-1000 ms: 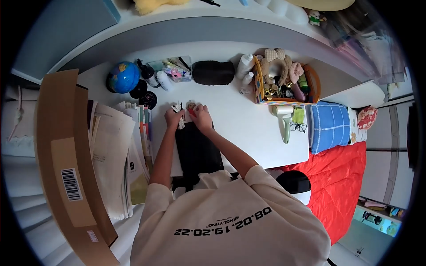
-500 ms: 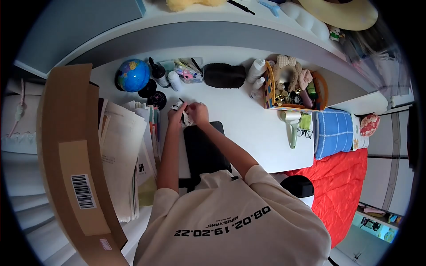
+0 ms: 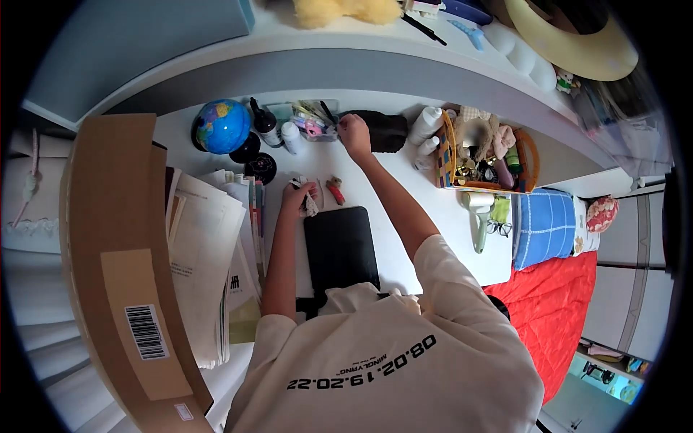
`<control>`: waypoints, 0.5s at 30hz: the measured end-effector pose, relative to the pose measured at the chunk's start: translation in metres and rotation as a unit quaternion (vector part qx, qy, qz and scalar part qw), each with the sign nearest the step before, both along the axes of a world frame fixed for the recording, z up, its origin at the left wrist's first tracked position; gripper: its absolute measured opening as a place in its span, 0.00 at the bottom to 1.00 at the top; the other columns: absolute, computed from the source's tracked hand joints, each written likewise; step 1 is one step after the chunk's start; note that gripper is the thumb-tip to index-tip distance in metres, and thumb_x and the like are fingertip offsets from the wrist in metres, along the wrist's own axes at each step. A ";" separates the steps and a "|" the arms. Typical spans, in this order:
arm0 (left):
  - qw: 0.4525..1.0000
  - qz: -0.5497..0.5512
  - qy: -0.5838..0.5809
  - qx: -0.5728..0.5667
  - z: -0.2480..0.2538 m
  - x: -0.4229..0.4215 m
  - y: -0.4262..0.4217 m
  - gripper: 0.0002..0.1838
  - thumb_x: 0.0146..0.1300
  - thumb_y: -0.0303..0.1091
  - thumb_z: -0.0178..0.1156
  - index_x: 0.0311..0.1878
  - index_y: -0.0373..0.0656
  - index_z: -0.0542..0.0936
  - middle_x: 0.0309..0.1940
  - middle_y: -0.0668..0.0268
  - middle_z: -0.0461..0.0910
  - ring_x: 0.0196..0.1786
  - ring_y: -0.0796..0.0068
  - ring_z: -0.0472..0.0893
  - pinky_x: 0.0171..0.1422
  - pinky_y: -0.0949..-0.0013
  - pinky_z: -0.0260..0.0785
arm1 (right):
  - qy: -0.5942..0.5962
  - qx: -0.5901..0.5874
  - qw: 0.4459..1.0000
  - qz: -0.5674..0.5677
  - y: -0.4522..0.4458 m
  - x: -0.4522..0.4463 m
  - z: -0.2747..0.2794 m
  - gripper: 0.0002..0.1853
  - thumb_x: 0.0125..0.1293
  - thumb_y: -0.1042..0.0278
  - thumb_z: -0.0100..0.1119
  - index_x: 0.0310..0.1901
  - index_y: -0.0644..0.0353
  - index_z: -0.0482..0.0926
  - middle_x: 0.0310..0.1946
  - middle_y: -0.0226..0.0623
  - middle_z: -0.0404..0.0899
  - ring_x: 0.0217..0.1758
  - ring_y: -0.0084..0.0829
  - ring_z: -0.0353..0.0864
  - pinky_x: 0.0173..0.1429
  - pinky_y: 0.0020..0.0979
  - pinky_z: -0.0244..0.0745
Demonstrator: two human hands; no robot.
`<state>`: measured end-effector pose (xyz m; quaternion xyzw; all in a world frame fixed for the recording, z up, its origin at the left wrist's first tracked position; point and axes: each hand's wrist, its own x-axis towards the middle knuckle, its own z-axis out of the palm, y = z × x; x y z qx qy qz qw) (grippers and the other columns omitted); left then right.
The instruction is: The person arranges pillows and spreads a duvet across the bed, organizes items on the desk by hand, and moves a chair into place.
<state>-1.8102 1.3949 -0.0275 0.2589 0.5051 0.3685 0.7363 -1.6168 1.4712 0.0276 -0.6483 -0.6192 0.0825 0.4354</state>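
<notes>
My left hand (image 3: 302, 193) is closed round a crumpled white tissue or cloth (image 3: 310, 208), with something dark beside it. My right hand (image 3: 354, 135) is reached out to the back of the desk, its fingers curled at the left end of a black fuzzy pouch (image 3: 385, 131). Whether it holds anything is hidden. Just left of it stands a clear bin (image 3: 332, 133) of pens and small items. A small red and brown object (image 3: 335, 191) lies on the desk to the right of my left hand. Nearer my body lies a flat black rectangular case or device (image 3: 341, 247).
A globe (image 3: 222, 126), a dark pump bottle (image 3: 266, 124) and a white bottle (image 3: 292, 137) line the back left. Papers (image 3: 206, 252) and a cardboard box (image 3: 130, 238) stand left. To the right are a basket (image 3: 447, 155), a lint roller (image 3: 478, 216) and glasses (image 3: 498, 229).
My right hand has left my left hand and moved up and right to the pouch. The red and brown object now shows on the desk. My left hand keeps the white tissue, slightly lower.
</notes>
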 end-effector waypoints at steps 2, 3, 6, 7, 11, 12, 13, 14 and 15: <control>0.997 -0.038 0.055 0.034 -0.004 -0.002 0.003 0.09 0.51 0.30 0.56 0.33 0.36 0.70 0.28 0.62 0.74 0.26 0.74 0.75 0.30 0.75 0.70 | -0.008 -0.009 1.000 0.009 0.005 -0.002 -0.001 0.07 0.44 0.72 0.54 0.26 0.66 0.73 0.24 0.43 0.72 0.32 0.40 0.72 0.37 0.35 0.67; 0.997 -0.038 0.056 0.034 -0.007 -0.002 0.004 0.09 0.51 0.30 0.56 0.33 0.36 0.70 0.28 0.62 0.74 0.26 0.74 0.75 0.30 0.75 0.70 | -0.017 -0.018 1.000 0.016 0.007 -0.002 -0.002 0.07 0.44 0.72 0.54 0.26 0.66 0.73 0.25 0.43 0.72 0.33 0.41 0.71 0.38 0.35 0.67; 0.979 0.039 0.181 0.090 -0.012 0.002 0.003 0.11 0.45 0.28 0.58 0.32 0.35 0.70 0.28 0.61 0.73 0.26 0.72 0.74 0.30 0.73 0.69 | -0.094 -0.043 0.993 0.062 0.017 -0.007 -0.013 0.09 0.44 0.72 0.54 0.28 0.66 0.73 0.28 0.46 0.72 0.37 0.43 0.70 0.41 0.36 0.66; 0.938 0.002 0.311 0.156 -0.010 0.001 0.005 0.15 0.42 0.25 0.58 0.35 0.35 0.69 0.28 0.59 0.72 0.29 0.67 0.74 0.34 0.68 0.67 | -0.096 -0.103 0.988 0.063 0.019 -0.012 -0.013 0.13 0.43 0.71 0.54 0.33 0.68 0.70 0.31 0.49 0.70 0.40 0.46 0.67 0.43 0.37 0.65; 0.854 -0.061 0.441 0.270 -0.028 -0.006 0.015 0.24 0.36 0.24 0.59 0.42 0.34 0.66 0.35 0.53 0.69 0.41 0.57 0.69 0.47 0.62 0.61 | -0.098 -0.106 0.988 -0.051 -0.031 -0.034 0.002 0.22 0.43 0.67 0.55 0.39 0.67 0.62 0.36 0.47 0.66 0.42 0.47 0.66 0.43 0.38 0.66; 0.854 -0.061 0.440 0.272 -0.024 -0.004 0.014 0.24 0.36 0.24 0.59 0.42 0.34 0.66 0.35 0.53 0.69 0.41 0.57 0.69 0.47 0.62 0.61 | -0.101 -0.154 0.981 -0.054 -0.049 -0.039 -0.007 0.23 0.44 0.64 0.57 0.39 0.66 0.61 0.36 0.48 0.66 0.41 0.45 0.68 0.42 0.38 0.68; 0.828 -0.039 0.470 0.303 -0.015 -0.004 0.010 0.25 0.36 0.26 0.60 0.43 0.35 0.66 0.37 0.54 0.68 0.43 0.57 0.68 0.48 0.62 0.61 | -0.120 -0.284 0.951 -0.018 -0.071 -0.045 -0.001 0.24 0.45 0.60 0.58 0.40 0.66 0.61 0.36 0.48 0.66 0.41 0.45 0.70 0.40 0.38 0.70; 0.800 -0.016 0.498 0.333 -0.008 -0.004 0.007 0.27 0.36 0.28 0.62 0.44 0.35 0.66 0.40 0.54 0.67 0.45 0.57 0.67 0.49 0.62 0.60 | -0.118 -0.303 0.945 -0.015 -0.089 -0.050 -0.010 0.25 0.46 0.58 0.58 0.39 0.66 0.61 0.36 0.49 0.66 0.40 0.45 0.71 0.39 0.38 0.71; 0.800 -0.019 0.498 0.333 -0.007 -0.003 0.006 0.27 0.36 0.28 0.62 0.44 0.35 0.66 0.40 0.54 0.67 0.45 0.57 0.67 0.49 0.62 0.60 | -0.114 -0.324 0.939 -0.013 -0.102 -0.055 -0.022 0.25 0.46 0.57 0.58 0.39 0.66 0.60 0.36 0.49 0.66 0.39 0.45 0.72 0.38 0.39 0.72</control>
